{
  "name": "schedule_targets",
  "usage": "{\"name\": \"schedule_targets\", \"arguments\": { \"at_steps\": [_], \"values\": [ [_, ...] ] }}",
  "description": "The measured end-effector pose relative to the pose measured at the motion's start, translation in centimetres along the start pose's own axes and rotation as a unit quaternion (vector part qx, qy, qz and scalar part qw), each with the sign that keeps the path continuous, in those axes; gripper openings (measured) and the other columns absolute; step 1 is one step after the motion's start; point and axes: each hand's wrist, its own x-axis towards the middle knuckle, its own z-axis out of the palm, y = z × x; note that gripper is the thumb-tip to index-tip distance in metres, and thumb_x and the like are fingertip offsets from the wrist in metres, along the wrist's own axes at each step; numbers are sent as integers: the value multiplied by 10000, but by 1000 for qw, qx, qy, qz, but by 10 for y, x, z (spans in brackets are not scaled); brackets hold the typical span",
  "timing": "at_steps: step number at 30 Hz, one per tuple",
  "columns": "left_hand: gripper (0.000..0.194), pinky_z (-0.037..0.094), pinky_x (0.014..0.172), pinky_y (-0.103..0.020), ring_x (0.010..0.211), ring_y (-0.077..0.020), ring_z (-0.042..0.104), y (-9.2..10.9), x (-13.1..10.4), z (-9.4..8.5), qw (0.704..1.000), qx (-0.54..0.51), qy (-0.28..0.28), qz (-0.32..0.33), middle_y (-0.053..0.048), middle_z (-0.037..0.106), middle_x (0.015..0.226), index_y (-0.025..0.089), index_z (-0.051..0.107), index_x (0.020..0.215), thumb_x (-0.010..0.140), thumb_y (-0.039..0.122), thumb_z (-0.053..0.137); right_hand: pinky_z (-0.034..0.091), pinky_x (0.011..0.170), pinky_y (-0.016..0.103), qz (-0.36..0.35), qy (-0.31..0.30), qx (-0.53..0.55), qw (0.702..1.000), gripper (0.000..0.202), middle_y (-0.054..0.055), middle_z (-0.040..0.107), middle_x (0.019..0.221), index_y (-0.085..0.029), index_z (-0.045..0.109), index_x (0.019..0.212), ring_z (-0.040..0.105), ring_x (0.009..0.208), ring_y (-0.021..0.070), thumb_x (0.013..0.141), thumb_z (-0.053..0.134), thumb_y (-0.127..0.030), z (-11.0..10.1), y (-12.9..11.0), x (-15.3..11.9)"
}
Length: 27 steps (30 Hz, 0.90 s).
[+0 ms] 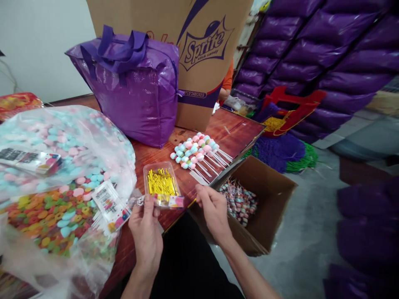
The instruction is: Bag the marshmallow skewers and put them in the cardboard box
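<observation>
My left hand (146, 234) pinches a small clear printed candy bag (170, 202) between thumb and fingers. The bag lies sideways across the near edge of a clear plastic tray (145, 174) of gold twist ties (161, 180). To the right, my right hand (214, 211) is closed, its thumb and fingertips together; anything between them is too small to make out. Beyond it, candy sticks (196, 150) with pink, blue and white pieces lie in rows, their white sticks towards me. A stack of printed bags (110, 203) is left of my left hand.
A large plastic bag (121, 141) of loose colourful candies spreads over the left of the table. Behind stand a purple tote bag (137, 91) and a Sprite carton (199, 112). Below the table edge, an open cardboard box (274, 191) holds wrapped candies (238, 201). A person's orange sleeve (229, 79) shows behind.
</observation>
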Motion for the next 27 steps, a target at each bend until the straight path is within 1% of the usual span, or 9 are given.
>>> {"name": "schedule_targets", "arguments": {
  "at_steps": [3,5,7,9,11,14,19,23,27],
  "values": [
    [377,439,522,-141,617,-50,562,3,10,2,1000,-16,6,-8,35,660,740,140,677,750,549,326,935,372,631,271,-92,68,-161,980,372,-4,548,626,-196,553,650,472,613,150,962,518,-395,-8,11,37],
    [357,483,581,-156,651,-60,599,5,15,2,999,-29,1,-21,35,678,759,146,681,768,566,303,929,400,761,321,-155,114,-280,941,229,74,664,816,-183,636,806,551,785,213,951,530,-326,-13,20,65],
    [341,513,633,-175,674,-71,630,4,18,3,999,-38,-5,-35,33,690,757,149,681,770,581,298,923,393,790,351,-156,119,-377,905,165,134,690,939,-164,664,912,571,876,261,925,568,-298,-13,29,89],
    [334,526,657,-190,688,-83,655,1,20,3,998,-42,-10,-49,24,705,763,152,682,782,598,303,916,397,769,354,-139,95,-396,903,144,144,699,917,-161,672,886,587,871,274,908,582,-271,-11,36,104],
    [328,529,653,-200,681,-92,670,-3,21,4,997,-43,-13,-60,18,716,768,156,680,803,616,301,906,408,752,343,-130,81,-361,920,167,130,706,882,-170,669,824,605,859,265,916,550,-241,-9,41,109],
    [307,527,643,-211,677,-106,691,-5,25,5,997,-50,-7,-67,13,730,790,160,660,803,642,280,891,438,731,312,-136,77,-295,943,214,83,708,851,-184,659,816,623,815,223,944,494,-229,-9,38,91],
    [254,511,641,-217,672,-106,692,-2,31,6,997,-62,14,-51,24,714,754,160,632,794,706,257,850,461,651,267,-127,20,-95,987,146,-4,649,739,-197,668,844,601,668,156,945,575,-245,-19,19,13],
    [234,500,641,-216,680,-103,687,-1,33,6,997,-58,16,-44,21,710,747,158,625,789,734,258,829,476,664,257,-179,-1,-50,983,116,0,658,792,-213,678,923,615,701,145,921,603,-124,-26,10,-38],
    [272,502,655,-228,677,-108,682,-2,32,4,998,-51,4,-38,21,705,755,163,621,796,705,282,849,490,666,250,-226,-25,-65,972,170,17,659,808,-206,674,941,623,710,139,905,602,-55,-31,10,-50]
  ]
}}
